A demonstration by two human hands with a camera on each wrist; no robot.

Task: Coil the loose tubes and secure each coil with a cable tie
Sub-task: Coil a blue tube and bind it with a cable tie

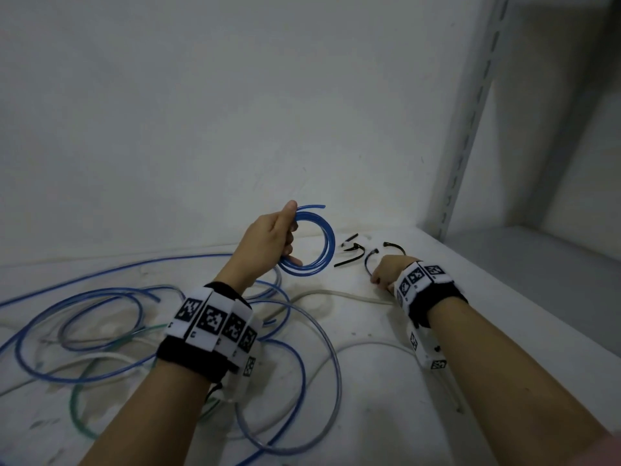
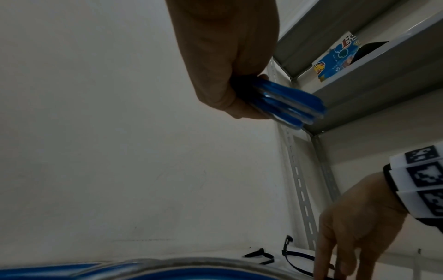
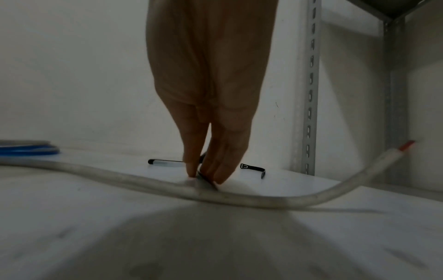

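My left hand [image 1: 268,240] holds the coil [image 1: 324,243] up off the shelf [image 1: 453,331], fingers curled round its left side, thumb up along the top. The coil is blue, glossy, see-thru tube, approx 3 loops lying close together, w/ one cut end sticking out free at the top. From the left wrist view the loops [image 2: 290,102] show as flat blue bands stacked side by side, coming out of my fist [image 2: 223,62].

My right hand [image 1: 389,272] is down on the shelf, right of the coil. The fingertips [image 3: 191,171] are pressed together and pinch a black tie [image 3: 203,179] at the surface, thumb one side, fingers the other. That tie arcs up toward the wall [image 1: 235,112]. More black ties [image 1: 349,255] lie between the coil and my right hand; one [image 3: 254,168] shows its square head, no readable marking.

A whitish tube [image 3: 120,177] runs across just in front of my right fingertips, its far end tipped red [image 3: 406,145]. Loose tubes [image 1: 100,331], blue, clear and one green, sprawl on the shelf below and left of the coil.

Up right of the coil, on a higher shelf, a blue packet [image 2: 335,58] w/ red and yellow print; letters cut off, can't read.
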